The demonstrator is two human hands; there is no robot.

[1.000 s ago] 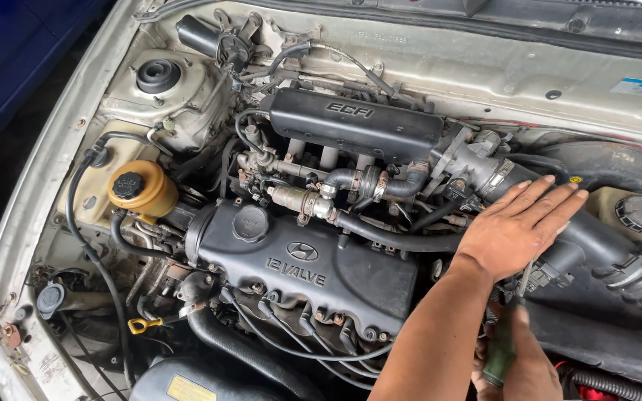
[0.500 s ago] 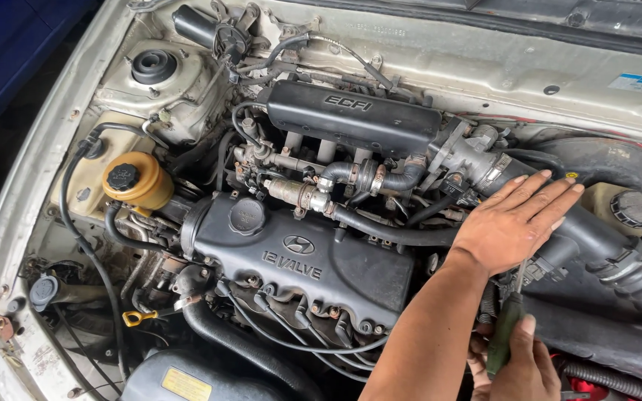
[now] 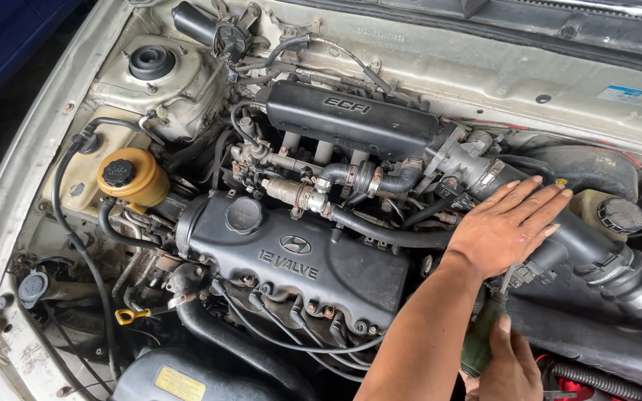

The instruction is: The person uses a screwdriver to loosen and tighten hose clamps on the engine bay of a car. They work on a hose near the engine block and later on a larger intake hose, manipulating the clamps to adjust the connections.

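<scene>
Right grip (image 3: 510, 364) around green screwdriver (image 3: 482, 338)

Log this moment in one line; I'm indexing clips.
left hand: flat on black ribbed rubber intake hose | right hand: grips green-handled screwdriver, tip hidden

Daylight fell evenly on the open engine bay of a pale champagne car. Left of its fender (image 3: 16, 186) lay dark ground and a blue surface (image 3: 9, 37). Behind the fender, the black cowl (image 3: 559, 22) crossed the top.
</scene>
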